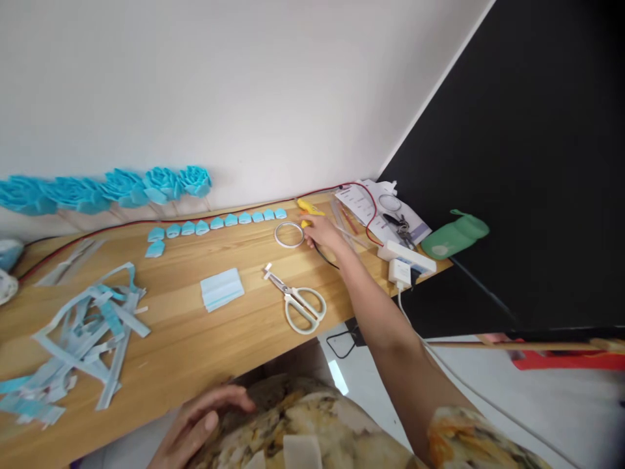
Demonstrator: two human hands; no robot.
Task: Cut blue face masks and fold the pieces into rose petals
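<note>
My right hand (321,233) reaches across the wooden table, its fingers wrapped round a yellow hot glue gun (311,208). Part of the gun is hidden by the hand, and a black cord trails from below it. Just left of these fingers lies a white ring (289,225). My left hand (205,417) is low by my lap at the table's front edge, holding nothing, thumb and fingers apart. White-handled scissors (305,311) and a folded light-blue piece of mask fabric (221,289) lie between the hands. Several small folded blue petals (217,223) form a row behind them.
Blue fabric flowers (124,187) on sticks lean at the wall. Cut strips (97,345) are heaped at left. A red-black cable (122,225) runs along the back. Papers, keys (401,225), a power strip (407,257) and a green pouch (455,236) occupy the right end.
</note>
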